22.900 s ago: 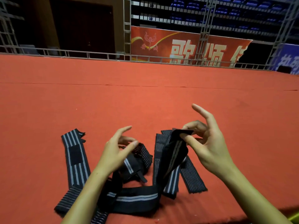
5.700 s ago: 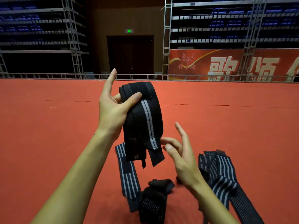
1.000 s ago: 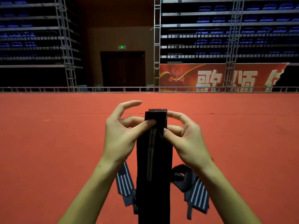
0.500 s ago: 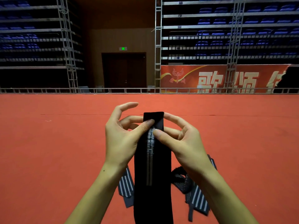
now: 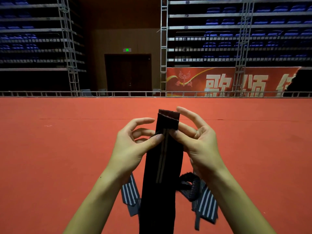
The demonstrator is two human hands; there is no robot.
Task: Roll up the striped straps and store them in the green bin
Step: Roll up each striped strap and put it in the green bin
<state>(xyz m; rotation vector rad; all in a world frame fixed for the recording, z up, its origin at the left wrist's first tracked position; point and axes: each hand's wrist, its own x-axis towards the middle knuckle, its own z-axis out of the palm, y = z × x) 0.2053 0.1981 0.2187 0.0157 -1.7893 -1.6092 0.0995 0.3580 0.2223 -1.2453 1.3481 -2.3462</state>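
A black strap with thin pale stripes [image 5: 162, 166] hangs upright in front of me, its top end folded over. My left hand [image 5: 131, 147] pinches its left edge near the top between thumb and fingers. My right hand [image 5: 197, 142] pinches the right edge at the same height, index finger raised behind the fold. Two more striped straps lie on the red floor below: one at the left [image 5: 130, 196], one at the right [image 5: 202, 200], partly hidden by the held strap. No green bin is in view.
Red carpet [image 5: 59, 157] spreads all around me. A metal rail [image 5: 118, 94] runs along its far edge, with scaffold towers, a dark doorway and a red banner [image 5: 228, 81] behind it.
The strap's folded top end has risen a little above my fingers, and both thumbs have slid lower on its front. My right index finger has lifted off the fold.
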